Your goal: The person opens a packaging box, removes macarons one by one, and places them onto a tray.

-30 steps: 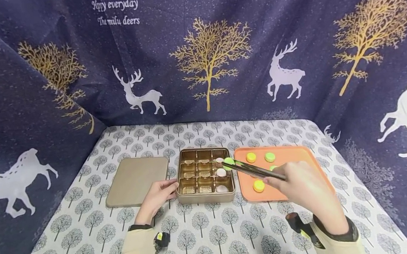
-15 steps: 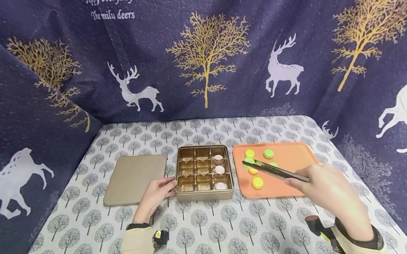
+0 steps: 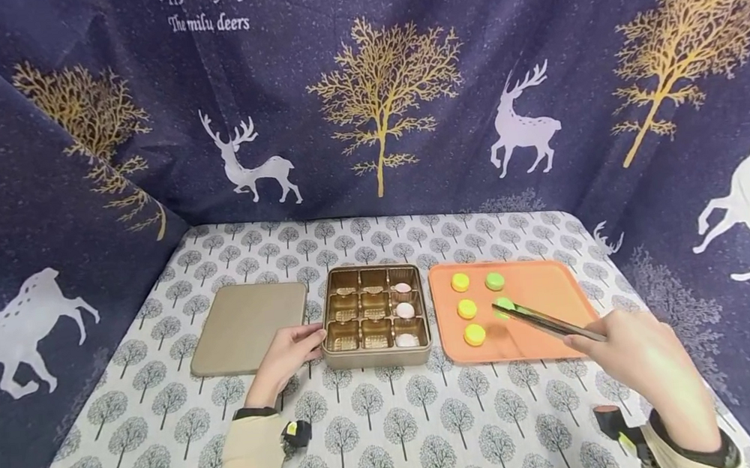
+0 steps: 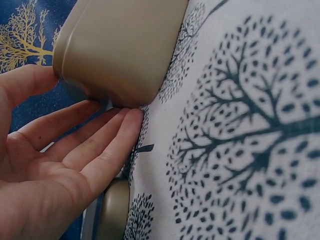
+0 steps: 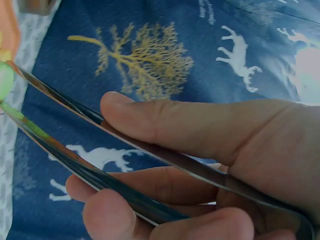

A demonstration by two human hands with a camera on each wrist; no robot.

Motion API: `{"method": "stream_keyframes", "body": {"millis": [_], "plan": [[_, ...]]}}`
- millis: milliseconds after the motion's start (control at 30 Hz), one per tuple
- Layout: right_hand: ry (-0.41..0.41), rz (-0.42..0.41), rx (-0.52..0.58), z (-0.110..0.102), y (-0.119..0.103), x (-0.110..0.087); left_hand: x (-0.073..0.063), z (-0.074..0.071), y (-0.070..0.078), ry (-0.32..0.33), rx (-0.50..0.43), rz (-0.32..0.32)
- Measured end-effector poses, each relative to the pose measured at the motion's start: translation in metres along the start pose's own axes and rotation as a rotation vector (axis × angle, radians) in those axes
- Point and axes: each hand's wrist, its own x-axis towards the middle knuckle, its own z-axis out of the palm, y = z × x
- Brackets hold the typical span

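My right hand grips metal tongs, thumb on one arm and fingers round the other. Their tips meet a green macaron over the orange tray; in the head view it lies low near the tray's middle. My left hand touches the left side of a gold box, with thumb near the upper edge and fairly straight fingers near the base. The box has a gold divided insert; three pale macarons sit in its right column.
On the tray lie three yellow macarons in a column and another green macaron. A flat gold lid lies left of the box on the tree-print cloth. A dark blue curtain hangs behind.
My right hand has moved right, carrying the tongs and a green macaron from over the box's right edge to the tray's middle. My left hand stays at the box.
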Motion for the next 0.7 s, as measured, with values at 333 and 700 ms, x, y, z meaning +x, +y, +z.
{"method": "stream_keyframes", "body": {"millis": [333, 700], "plan": [[-0.092, 0.079, 0.022, 0.016, 0.014, 0.002, 0.001, 0.002, 0.002, 0.011, -0.013, -0.015], [-0.073, 0.080, 0.019, 0.022, 0.009, -0.001, -0.001, 0.003, 0.001, 0.020, -0.020, -0.025]]}}
